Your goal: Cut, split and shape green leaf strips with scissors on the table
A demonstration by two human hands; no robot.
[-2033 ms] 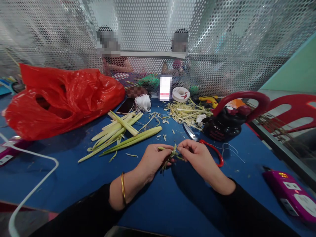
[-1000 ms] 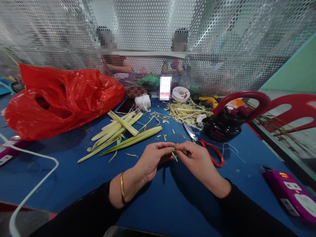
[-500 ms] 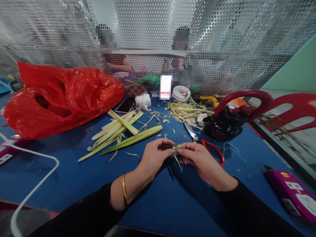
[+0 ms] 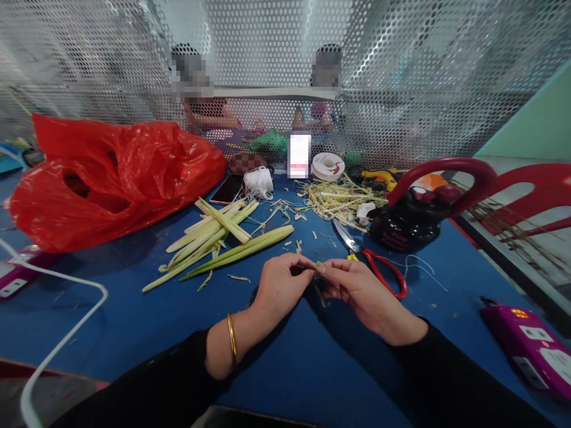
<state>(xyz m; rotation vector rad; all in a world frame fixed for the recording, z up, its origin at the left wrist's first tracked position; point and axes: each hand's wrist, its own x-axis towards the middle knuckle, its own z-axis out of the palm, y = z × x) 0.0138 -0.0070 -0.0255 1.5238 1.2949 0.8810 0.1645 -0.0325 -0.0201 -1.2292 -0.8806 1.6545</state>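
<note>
My left hand [image 4: 282, 286] and my right hand [image 4: 362, 290] meet above the blue table, fingertips almost touching. Between them both pinch a small green plant strip [image 4: 320, 294], its end hanging below the fingers; most of it is hidden. To the left of my left hand lie several long pale-green leaf stalks [image 4: 241, 251], some crossed in a heap. Scissors with red handles [image 4: 384, 274] rest just beyond my right hand, blades pointing away.
A red plastic bag [image 4: 125, 172] fills the left. Farther back are a white thread roll [image 4: 259, 183], a ribbon spool [image 4: 328, 166], a lit phone [image 4: 298, 156] and plant scraps [image 4: 339, 199]. A black container with dark-red handle [image 4: 401, 223] and a purple power strip [image 4: 530, 345] stand right.
The fingertips have shifted slightly around the green strip, so less of it shows. My left wrist has moved a little to the right. Both hands keep their pinch.
</note>
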